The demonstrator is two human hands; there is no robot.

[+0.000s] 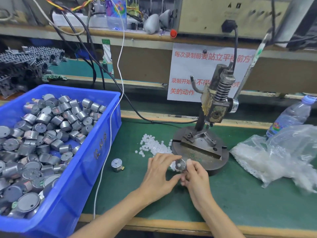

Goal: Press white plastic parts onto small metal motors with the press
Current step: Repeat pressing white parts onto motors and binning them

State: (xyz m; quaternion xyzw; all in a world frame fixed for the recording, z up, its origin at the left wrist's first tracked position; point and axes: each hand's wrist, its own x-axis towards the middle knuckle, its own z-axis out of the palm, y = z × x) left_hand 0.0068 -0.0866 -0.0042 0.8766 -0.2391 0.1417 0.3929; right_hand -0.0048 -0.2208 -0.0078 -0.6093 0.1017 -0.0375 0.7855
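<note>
Fingers [169, 157] around motor [180, 164] beside press [217, 102]

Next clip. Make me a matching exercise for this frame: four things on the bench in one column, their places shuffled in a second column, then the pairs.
Things
1. blue crate
2. loose motor
3. held motor
4. plastic bag

Places
A. right of the press, on the green mat
B. between the left hand and right hand, in front of the press
C. far left, full of motors
D. alone on the mat, between crate and hands

Pairs: 1-C, 2-D, 3-B, 4-A
</note>
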